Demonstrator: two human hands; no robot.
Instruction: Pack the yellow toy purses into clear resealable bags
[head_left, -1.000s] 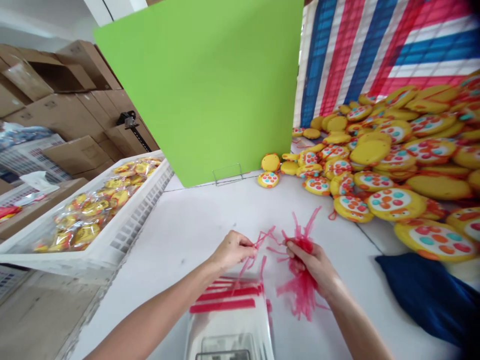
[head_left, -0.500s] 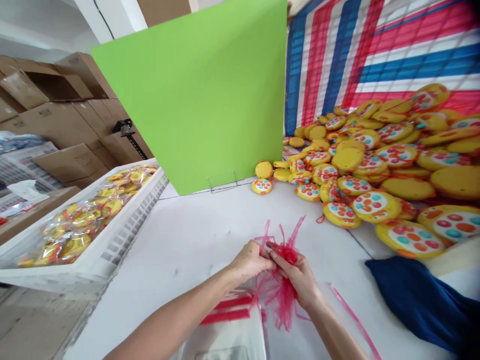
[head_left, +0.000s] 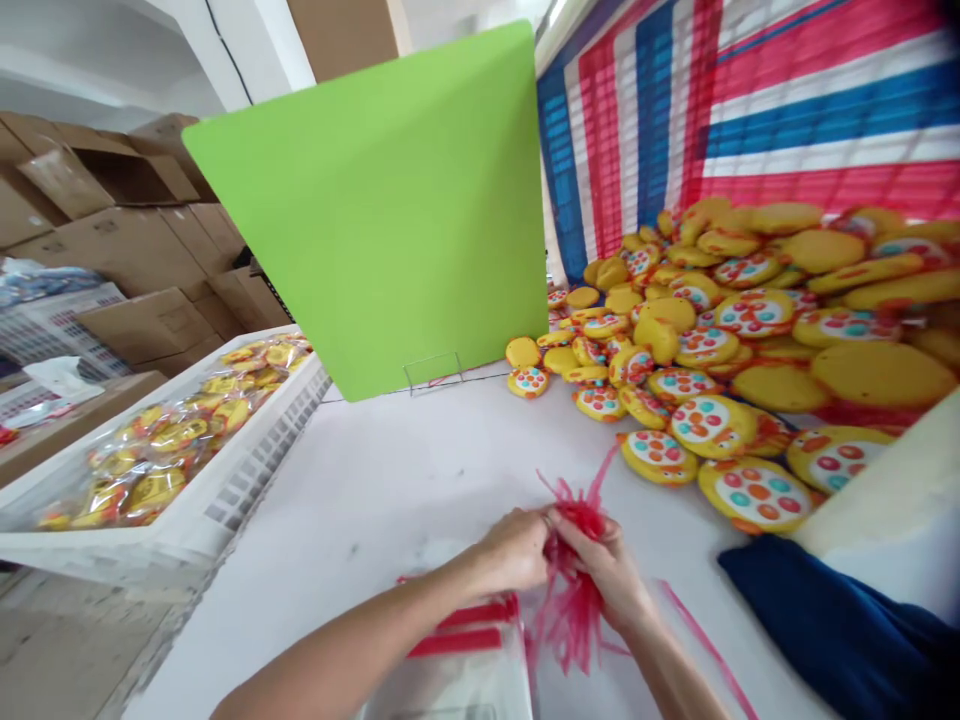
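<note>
A bunch of thin, see-through pink strips [head_left: 568, 628] hangs from my right hand [head_left: 606, 568], whose fingers are closed round its middle. Loose ends stick up above the fist and trail down below it. My left hand [head_left: 514, 548] is closed and meets the right fingertips at the bunch's left side, seemingly pinching some of the strips; its fingertips are partly hidden. Under my forearms lies a stack of clear plastic bags [head_left: 450, 685] with red bands along the top. One long pink strip [head_left: 709, 640] lies on the white table [head_left: 375, 500], right of my right forearm.
Yellow duck-like toys with coloured dots [head_left: 712, 425] are heaped at the right. A white crate [head_left: 247, 455] of bagged yellow toys stands left. A green board [head_left: 390, 220] rises at the back by a wire stand [head_left: 435, 372]. Dark blue cloth [head_left: 832, 620] lies front right.
My left hand has turned and drawn in against the bunch; the loose strips that stuck up round it are mostly gone from there. The camera view has shifted slightly.
</note>
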